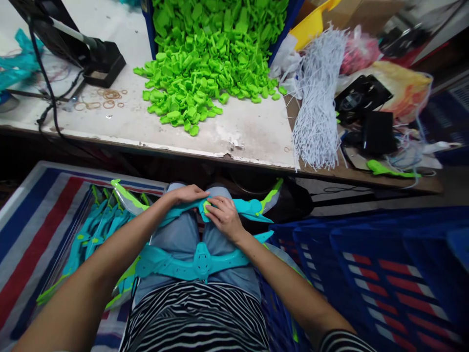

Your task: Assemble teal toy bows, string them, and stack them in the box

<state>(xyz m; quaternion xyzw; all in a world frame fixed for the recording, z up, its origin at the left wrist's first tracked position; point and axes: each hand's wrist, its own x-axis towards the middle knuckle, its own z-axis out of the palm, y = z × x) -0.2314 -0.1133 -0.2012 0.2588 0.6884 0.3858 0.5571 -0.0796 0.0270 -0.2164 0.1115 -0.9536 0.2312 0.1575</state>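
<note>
A turquoise plastic toy bow with lime-green tips lies across my thighs. My left hand holds it just left of its middle, with the fingers over the far edge. At the centre, my right hand has its fingers pressed on a small lime-green plastic piece. Those fingers partly hide the piece. Closer to my body, a second turquoise toy bow rests on my lap, with neither hand on it.
Loose green plastic pieces spill from a blue bin onto the worktable. White strings hang over its edge. Several more bows lie on striped sheeting at left. Blue crates stand at right. Rubber bands lie near a black stand.
</note>
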